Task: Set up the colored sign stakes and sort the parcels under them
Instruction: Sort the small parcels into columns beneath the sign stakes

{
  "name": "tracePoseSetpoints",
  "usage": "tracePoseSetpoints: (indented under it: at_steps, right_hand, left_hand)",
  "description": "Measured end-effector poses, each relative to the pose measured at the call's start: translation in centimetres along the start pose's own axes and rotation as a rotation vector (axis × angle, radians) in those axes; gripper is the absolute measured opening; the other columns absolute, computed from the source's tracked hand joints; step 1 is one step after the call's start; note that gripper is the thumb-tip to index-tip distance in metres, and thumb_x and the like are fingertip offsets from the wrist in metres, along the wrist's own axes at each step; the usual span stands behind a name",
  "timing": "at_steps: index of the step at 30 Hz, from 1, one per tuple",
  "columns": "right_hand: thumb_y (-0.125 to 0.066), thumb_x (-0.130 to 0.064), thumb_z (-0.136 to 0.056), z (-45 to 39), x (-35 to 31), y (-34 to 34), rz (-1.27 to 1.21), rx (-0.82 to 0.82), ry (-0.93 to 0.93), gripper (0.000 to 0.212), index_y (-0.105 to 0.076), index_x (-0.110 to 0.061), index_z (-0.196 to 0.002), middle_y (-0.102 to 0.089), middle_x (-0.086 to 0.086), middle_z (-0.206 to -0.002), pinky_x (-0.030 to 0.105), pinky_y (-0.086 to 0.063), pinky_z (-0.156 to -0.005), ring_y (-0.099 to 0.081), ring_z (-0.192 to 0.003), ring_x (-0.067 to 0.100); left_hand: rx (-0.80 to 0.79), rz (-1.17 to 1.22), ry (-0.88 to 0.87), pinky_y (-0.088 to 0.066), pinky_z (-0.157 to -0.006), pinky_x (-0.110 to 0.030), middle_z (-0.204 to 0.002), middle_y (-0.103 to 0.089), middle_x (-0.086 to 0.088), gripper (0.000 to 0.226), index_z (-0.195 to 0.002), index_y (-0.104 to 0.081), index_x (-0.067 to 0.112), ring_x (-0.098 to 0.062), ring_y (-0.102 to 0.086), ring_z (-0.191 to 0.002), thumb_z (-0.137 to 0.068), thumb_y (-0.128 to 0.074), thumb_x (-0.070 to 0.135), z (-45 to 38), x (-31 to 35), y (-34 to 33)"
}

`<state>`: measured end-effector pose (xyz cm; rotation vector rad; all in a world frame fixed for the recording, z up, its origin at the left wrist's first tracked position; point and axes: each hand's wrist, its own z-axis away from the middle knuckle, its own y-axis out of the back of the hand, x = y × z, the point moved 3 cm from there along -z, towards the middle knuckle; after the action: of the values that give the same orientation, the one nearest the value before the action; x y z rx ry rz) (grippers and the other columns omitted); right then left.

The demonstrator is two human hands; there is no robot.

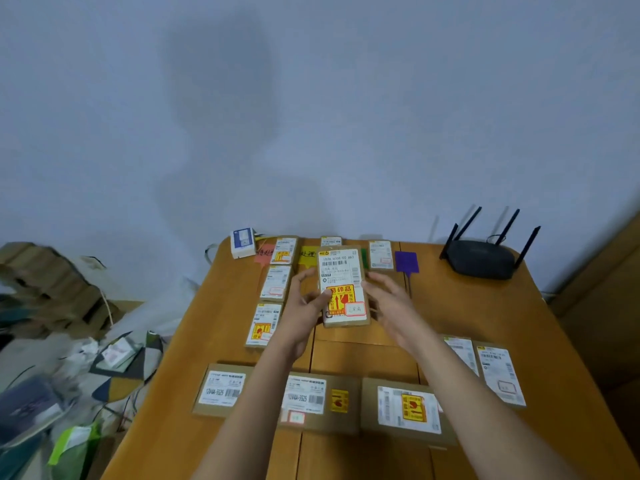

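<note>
Your wooden table (485,313) fills the lower half of the view, set against a pale wall (311,98). Along its near edge lie 3 large cardboard parcels: 1 at the left (223,389), 1 in the middle (320,403) and 1 at the right (407,410), the last 2 carrying yellow stickers. A black router (485,258) with 4 antennas sits at the far right corner. At the right edge, 2 slimmer parcels (500,375) lie side by side.

You hold 1 parcel (343,285) up above the table's middle, label facing you. Your left hand (306,299) grips its left edge, thumb curled over the front by the yellow fragile sticker. Your right hand (388,303) sits against its right edge with fingers loosely spread; you cannot tell whether it truly grips.

Left of it, 3 small parcels (275,282) run in a column toward the wall. Along the far edge lie flat sign stakes: pink (265,254), yellow (307,255), green (364,254) and purple (407,262), with a small parcel (380,255) between green and purple. A white box (242,241) sits at the far left corner.
</note>
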<state>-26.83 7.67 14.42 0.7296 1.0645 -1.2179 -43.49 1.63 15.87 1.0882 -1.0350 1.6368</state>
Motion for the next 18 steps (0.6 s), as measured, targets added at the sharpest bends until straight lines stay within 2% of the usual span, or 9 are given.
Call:
tracePoseSetpoints:
  at_steps: [3, 7, 12, 16, 18]
  right_hand:
    - [-0.066, -0.037, -0.089, 0.2, 0.7, -4.2, 0.014, -0.032, -0.042, 0.047, -0.052, -0.033, -0.134, -0.07, -0.001, -0.12, 0.049, -0.049, -0.101, -0.066, -0.112, 0.021]
    - [-0.063, -0.033, -0.093, 0.2, 1.5, -9.4, 0.04, -0.002, -0.049, 0.036, -0.055, -0.035, -0.128, -0.074, -0.002, -0.109, 0.048, -0.052, -0.097, -0.069, -0.104, 0.02]
    - [-0.057, -0.025, -0.098, 0.3, 1.0, -13.6, -0.081, 0.094, -0.033, 0.027, -0.058, -0.027, -0.125, -0.074, 0.004, -0.107, 0.034, -0.06, -0.075, -0.072, -0.096, 0.019]
    - [-0.056, -0.028, -0.098, 0.1, 0.8, -15.6, -0.036, 0.063, -0.01, 0.033, -0.056, -0.029, -0.131, -0.073, 0.003, -0.111, 0.04, -0.058, -0.087, -0.07, -0.103, 0.021]
    - [-0.057, -0.025, -0.098, -0.1, 0.8, -16.3, 0.002, 0.029, -0.006, 0.035, -0.054, -0.031, -0.132, -0.072, 0.004, -0.114, 0.04, -0.058, -0.088, -0.07, -0.104, 0.02]
  left_hand:
    - [-0.003, 0.036, 0.036, -0.059, -0.073, -0.035, -0.112, -0.069, -0.015, 0.052, -0.136, -0.039, 0.03, -0.024, -0.073, -0.094, -0.094, -0.062, 0.011, -0.1, -0.4, 3.9]
    - [0.004, 0.106, 0.101, -0.057, -0.072, -0.037, -0.114, -0.069, -0.016, 0.048, -0.135, -0.044, 0.028, -0.029, -0.071, -0.098, -0.094, -0.062, 0.01, -0.7, -0.8, 9.1]
    - [-0.005, 0.114, 0.127, -0.056, -0.067, -0.035, -0.111, -0.07, -0.015, 0.045, -0.13, -0.047, 0.028, -0.027, -0.072, -0.092, -0.093, -0.062, 0.008, -1.3, 0.3, 13.5]
    - [-0.024, 0.099, 0.092, -0.057, -0.075, -0.038, -0.11, -0.071, -0.014, 0.048, -0.133, -0.047, 0.029, -0.027, -0.071, -0.095, -0.093, -0.063, 0.008, -2.1, 1.4, 15.5]
    - [-0.017, 0.081, 0.087, -0.058, -0.075, -0.038, -0.111, -0.071, -0.014, 0.048, -0.132, -0.047, 0.03, -0.027, -0.072, -0.095, -0.092, -0.063, 0.009, -2.1, 1.7, 16.1]
